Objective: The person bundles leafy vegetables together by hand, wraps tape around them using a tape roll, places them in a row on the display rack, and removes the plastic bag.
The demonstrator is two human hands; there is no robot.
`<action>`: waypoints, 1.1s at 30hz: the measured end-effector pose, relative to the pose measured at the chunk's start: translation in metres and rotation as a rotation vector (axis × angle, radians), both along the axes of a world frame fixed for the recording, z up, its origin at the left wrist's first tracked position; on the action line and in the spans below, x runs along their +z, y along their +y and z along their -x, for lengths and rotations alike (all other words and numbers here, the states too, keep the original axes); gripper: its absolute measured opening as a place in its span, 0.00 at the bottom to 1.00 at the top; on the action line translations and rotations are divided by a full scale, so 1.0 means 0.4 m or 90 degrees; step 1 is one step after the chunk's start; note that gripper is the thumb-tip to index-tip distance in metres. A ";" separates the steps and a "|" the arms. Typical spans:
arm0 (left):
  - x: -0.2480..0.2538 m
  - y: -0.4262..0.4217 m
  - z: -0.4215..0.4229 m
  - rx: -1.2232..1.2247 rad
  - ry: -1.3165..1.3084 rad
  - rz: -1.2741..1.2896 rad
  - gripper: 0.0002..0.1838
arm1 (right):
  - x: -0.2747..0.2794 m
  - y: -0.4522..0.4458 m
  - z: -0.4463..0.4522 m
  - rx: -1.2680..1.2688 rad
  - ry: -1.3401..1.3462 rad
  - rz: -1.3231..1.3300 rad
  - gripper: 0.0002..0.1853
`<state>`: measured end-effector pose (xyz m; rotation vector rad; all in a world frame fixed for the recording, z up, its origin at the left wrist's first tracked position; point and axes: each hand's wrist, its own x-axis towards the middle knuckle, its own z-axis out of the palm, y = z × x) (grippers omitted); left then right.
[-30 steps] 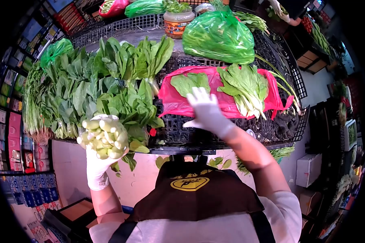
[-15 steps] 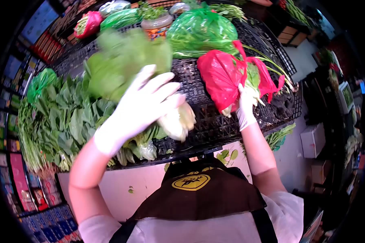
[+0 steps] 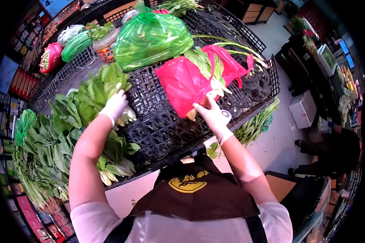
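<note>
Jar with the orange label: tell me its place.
In the head view, upper left, the jar stands between the large green bag, right, and the smaller green bag, left.

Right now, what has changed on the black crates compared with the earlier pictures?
The left hand has carried the leafy green bunch away from the body, onto the leafy pile. The pink plastic bag, spread flat earlier, is gathered up at the right hand. The green plastic bag stayed put.
</note>
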<state>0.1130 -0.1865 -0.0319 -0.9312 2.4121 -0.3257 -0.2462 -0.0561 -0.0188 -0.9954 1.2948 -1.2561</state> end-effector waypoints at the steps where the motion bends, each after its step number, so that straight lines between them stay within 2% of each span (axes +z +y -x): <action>1: -0.008 -0.001 -0.018 -0.010 -0.013 0.023 0.10 | 0.021 0.004 -0.001 -0.006 -0.008 0.020 0.30; 2: -0.015 -0.003 -0.031 -0.019 -0.026 0.048 0.11 | 0.034 0.002 -0.003 -0.011 -0.016 0.041 0.27; 4: -0.036 -0.010 -0.015 -0.011 -0.059 0.049 0.16 | 0.025 -0.019 -0.006 -0.031 -0.147 0.046 0.23; 6: -0.053 0.002 0.001 -0.029 -0.062 0.096 0.19 | 0.035 -0.040 0.001 -0.033 -0.176 -0.029 0.28; 7: -0.056 0.006 0.030 0.007 -0.064 0.073 0.21 | 0.048 -0.045 -0.019 -0.134 -0.102 -0.063 0.25; 8: 0.013 0.050 0.090 -0.013 -0.008 0.074 0.18 | 0.010 -0.057 -0.013 -0.090 -0.044 0.074 0.14; 9: 0.079 0.088 0.148 0.016 0.191 0.040 0.17 | -0.039 -0.064 -0.032 -0.104 0.115 0.205 0.14; 10: 0.126 0.122 0.195 0.048 0.391 0.006 0.16 | -0.028 -0.062 -0.045 0.005 0.258 0.284 0.15; 11: 0.147 0.147 0.221 0.175 0.665 -0.002 0.13 | 0.006 -0.059 -0.059 0.100 0.383 0.383 0.16; 12: 0.149 0.160 0.224 0.288 0.881 -0.001 0.15 | 0.044 -0.053 -0.061 0.320 0.484 0.426 0.18; 14: 0.123 0.170 0.238 0.522 1.300 -0.112 0.19 | -0.028 -0.014 -0.088 0.456 0.586 0.637 0.21; 15: 0.095 0.194 0.259 0.496 1.111 0.019 0.28 | -0.055 -0.006 -0.082 0.590 0.534 0.523 0.22; 16: 0.092 0.232 0.294 0.425 0.974 -0.002 0.33 | -0.046 0.007 -0.069 0.514 0.473 0.547 0.19; 18: 0.038 0.325 0.361 0.406 0.833 0.062 0.38 | -0.012 0.010 0.001 0.397 0.405 0.480 0.16; 20: -0.041 0.358 0.356 0.391 0.724 0.043 0.40 | -0.036 0.008 0.073 0.170 0.362 0.278 0.13; 21: -0.072 0.371 0.349 0.384 0.673 0.070 0.40 | -0.047 0.001 0.093 0.162 0.394 0.196 0.14; 22: -0.061 0.384 0.350 0.392 0.649 0.118 0.39 | -0.044 -0.006 0.101 0.152 0.426 0.116 0.16; 23: -0.048 0.398 0.347 0.400 0.622 0.165 0.38 | -0.036 -0.003 0.094 0.199 0.459 0.017 0.22; 24: -0.032 0.410 0.343 0.406 0.594 0.212 0.38 | -0.040 0.010 0.082 0.227 0.384 0.035 0.28; 26: 0.009 0.417 0.330 0.451 0.732 0.290 0.34 | -0.202 -0.009 0.036 0.203 0.365 0.017 0.29; 28: 0.097 0.411 0.329 0.353 0.783 0.394 0.35 | -0.161 -0.013 0.045 0.187 0.359 0.022 0.28; 29: 0.131 0.401 0.327 0.320 0.840 0.355 0.37 | -0.145 -0.011 0.059 0.196 0.332 0.026 0.27; 30: 0.171 0.397 0.336 0.272 0.815 0.322 0.40 | -0.127 -0.006 0.075 0.204 0.306 0.028 0.27; 31: 0.205 0.394 0.353 0.242 0.783 0.259 0.43 | -0.079 0.002 0.094 0.212 0.342 0.010 0.26; 33: 0.262 0.386 0.397 0.165 0.705 0.144 0.51 | 0.010 0.004 0.132 0.215 0.422 0.090 0.24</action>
